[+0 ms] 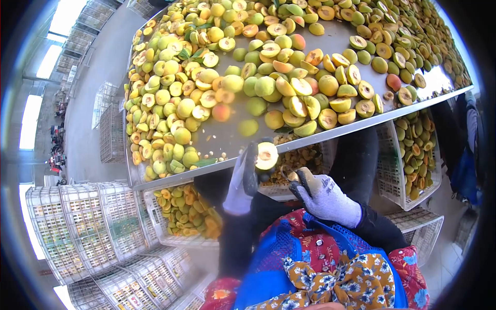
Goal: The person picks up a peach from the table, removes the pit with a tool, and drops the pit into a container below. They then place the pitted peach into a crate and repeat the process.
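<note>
My gloved left fingers (251,169) grip a peach half (266,155); right fingers (306,181) curl shut, contents unclear. Halves fill a crate (170,235); many whole peaches (264,86) wait on the desk (227,138).

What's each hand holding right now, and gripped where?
Left hand pinches a halved yellow fruit by its left edge, cut face toward the camera. Right hand is curled; any hold there cannot be told.
</note>
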Motion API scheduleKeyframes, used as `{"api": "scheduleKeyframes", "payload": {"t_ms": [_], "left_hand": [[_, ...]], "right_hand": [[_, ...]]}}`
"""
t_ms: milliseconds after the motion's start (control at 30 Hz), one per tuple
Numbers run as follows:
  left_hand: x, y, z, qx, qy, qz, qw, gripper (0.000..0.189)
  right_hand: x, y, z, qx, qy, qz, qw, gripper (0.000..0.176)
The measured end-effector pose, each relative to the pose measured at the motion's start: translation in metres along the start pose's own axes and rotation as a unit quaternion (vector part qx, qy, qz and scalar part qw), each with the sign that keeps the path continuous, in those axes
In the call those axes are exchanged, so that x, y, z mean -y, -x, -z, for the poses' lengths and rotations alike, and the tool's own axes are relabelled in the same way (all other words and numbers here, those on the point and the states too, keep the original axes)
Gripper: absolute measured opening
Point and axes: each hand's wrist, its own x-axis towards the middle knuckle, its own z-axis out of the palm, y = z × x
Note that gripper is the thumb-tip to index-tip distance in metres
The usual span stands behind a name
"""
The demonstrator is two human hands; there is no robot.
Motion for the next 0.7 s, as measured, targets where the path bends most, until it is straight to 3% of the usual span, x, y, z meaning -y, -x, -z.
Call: {"api": "scheduleKeyframes", "payload": {"t_ms": [67, 167, 233, 300, 400, 500, 567, 667, 700], "left_hand": [[0.016, 0.010, -0.009, -0.023, 0.029, 0.004, 0.999, 0.055], [0.022, 0.023, -0.020, 0.014, 0.035, -0.039, 0.999, 0.052], [0.032, 0.025, -0.027, 0.006, -0.043, -0.089, 0.995, 0.050], [0.028, 0.030, -0.035, -0.008, -0.016, -0.076, 0.997, 0.043], [0.043, 0.024, -0.034, -0.049, -0.062, -0.123, 0.989, 0.041], [0.054, 0.026, -0.035, -0.096, -0.141, -0.173, 0.970, 0.036], [0.064, 0.025, -0.035, -0.137, -0.208, -0.209, 0.946, 0.033], [0.051, 0.032, -0.050, -0.171, -0.351, -0.254, 0.885, 0.031], [0.047, 0.030, -0.051, -0.158, -0.365, -0.245, 0.884, 0.033]], "right_hand": [[0.003, -0.007, -0.001, 0.009, 0.015, -0.017, 1.000, 0.024], [-0.003, -0.005, -0.009, 0.001, 0.033, -0.020, 0.999, 0.027], [-0.005, -0.003, -0.012, -0.006, 0.042, -0.017, 0.999, 0.028], [-0.003, -0.003, -0.014, -0.006, 0.050, -0.011, 0.999, 0.028], [-0.002, -0.004, -0.019, 0.058, 0.014, -0.102, 0.993, 0.028], [-0.008, -0.001, -0.023, 0.031, 0.033, 0.044, 0.998, 0.025], [-0.002, -0.005, -0.006, 0.131, -0.174, -0.080, 0.973, 0.025], [-0.006, -0.006, 0.000, 0.196, -0.349, -0.185, 0.898, 0.026], [-0.002, -0.009, 0.004, 0.206, -0.388, -0.261, 0.860, 0.027]]}}
